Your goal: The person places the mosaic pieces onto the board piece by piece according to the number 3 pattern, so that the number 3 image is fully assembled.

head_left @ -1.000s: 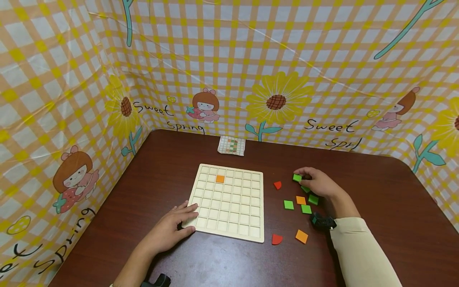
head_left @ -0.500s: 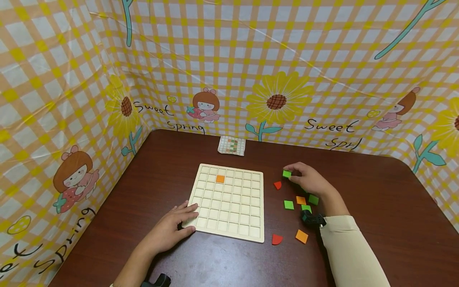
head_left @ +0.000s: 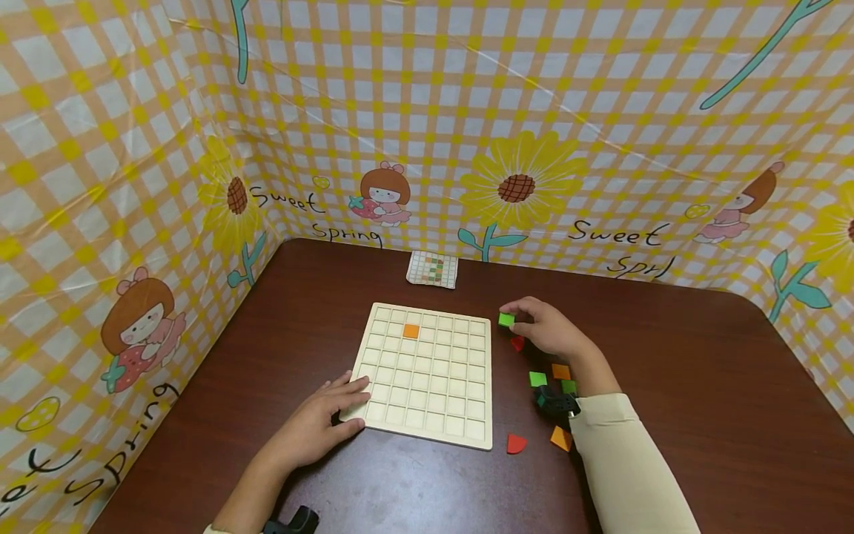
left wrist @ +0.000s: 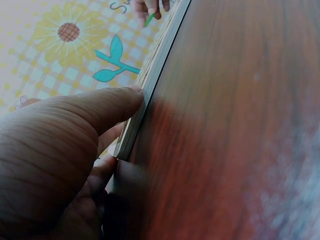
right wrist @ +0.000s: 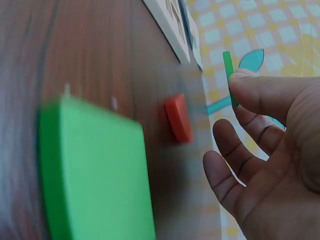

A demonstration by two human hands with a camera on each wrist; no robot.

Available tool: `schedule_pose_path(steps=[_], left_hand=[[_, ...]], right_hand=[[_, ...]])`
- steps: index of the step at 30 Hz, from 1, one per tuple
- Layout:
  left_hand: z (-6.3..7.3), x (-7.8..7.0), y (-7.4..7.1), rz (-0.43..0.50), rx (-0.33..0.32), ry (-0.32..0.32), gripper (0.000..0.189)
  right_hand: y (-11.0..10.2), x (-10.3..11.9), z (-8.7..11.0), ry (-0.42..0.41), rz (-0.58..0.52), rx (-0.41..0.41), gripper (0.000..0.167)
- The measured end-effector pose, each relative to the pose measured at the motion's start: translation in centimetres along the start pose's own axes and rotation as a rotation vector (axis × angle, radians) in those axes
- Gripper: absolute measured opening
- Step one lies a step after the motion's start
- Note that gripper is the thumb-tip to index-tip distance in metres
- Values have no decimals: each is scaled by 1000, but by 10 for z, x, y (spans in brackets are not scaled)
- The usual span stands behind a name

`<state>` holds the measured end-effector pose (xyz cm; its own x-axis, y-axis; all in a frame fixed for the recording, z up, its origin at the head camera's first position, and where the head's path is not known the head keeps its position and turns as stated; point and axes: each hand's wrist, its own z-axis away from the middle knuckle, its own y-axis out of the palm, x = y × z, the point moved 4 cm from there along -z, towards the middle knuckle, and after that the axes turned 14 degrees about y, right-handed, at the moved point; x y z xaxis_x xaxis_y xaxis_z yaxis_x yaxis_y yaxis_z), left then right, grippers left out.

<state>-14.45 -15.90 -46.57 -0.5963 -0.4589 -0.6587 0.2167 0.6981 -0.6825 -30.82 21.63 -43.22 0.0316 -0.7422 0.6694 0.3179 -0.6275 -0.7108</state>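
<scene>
My right hand (head_left: 552,331) pinches a green square tile (head_left: 506,320) between thumb and fingers, just right of the board's far right corner. The right wrist view shows that tile edge-on (right wrist: 228,62), held clear of the table. Below it on the table lies a red quarter-round tile (right wrist: 178,119). My left hand (head_left: 319,417) rests with spread fingers on the near left corner of a pale wooden grid board (head_left: 430,365). In the left wrist view its thumb (left wrist: 112,104) lies against the board's edge. One orange square tile (head_left: 411,331) sits in a cell of the second row from the back.
A small card with a coloured grid pattern (head_left: 432,269) lies behind the board. Right of the board are loose green (head_left: 537,379) and orange (head_left: 560,371) tiles, plus another red quarter-round (head_left: 516,443). A checked cloth (head_left: 427,111) walls the table's back and sides.
My right hand has carried the green tile leftward from the loose pile toward the board, passing over the far red piece. My left hand has stayed on the board's corner.
</scene>
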Motion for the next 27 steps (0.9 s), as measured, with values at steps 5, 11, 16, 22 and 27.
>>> schedule_pose_path(steps=[5,11,16,22,27], left_hand=[[0,0,0,-5,-2,0,42],[1,0,0,-3,-2,-4,43],[0,1,1,-4,-1,-9,43],[1,0,1,-1,2,-10,43],[0,-2,0,4,-3,-4,43]], right_hand=[[8,9,-5,-15,-11,20,32],[16,20,-10,0,-21,30,32],[23,28,-13,-17,-18,44,32],[30,39,-17,-68,-20,67,33],[37,52,-21,-97,-54,90,32]])
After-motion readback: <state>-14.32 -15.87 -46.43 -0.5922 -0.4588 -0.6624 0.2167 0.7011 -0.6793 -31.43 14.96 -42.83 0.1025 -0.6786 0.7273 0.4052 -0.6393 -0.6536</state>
